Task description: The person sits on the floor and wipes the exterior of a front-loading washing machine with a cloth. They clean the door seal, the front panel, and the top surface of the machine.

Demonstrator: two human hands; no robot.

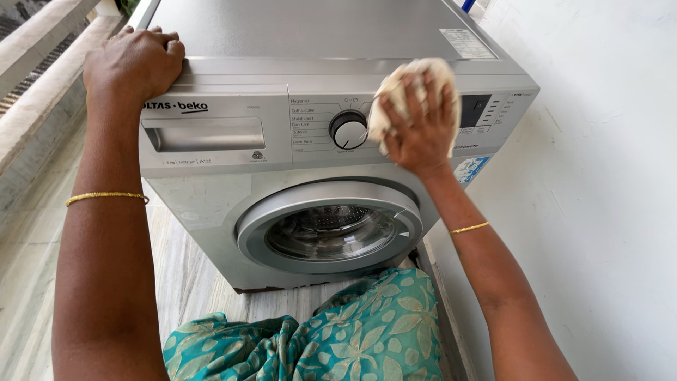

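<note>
Under our right hand's fingers [416, 99] lies the cloth [395, 88], the dial [348, 130] just left; the door [329, 227] sits below.
</note>
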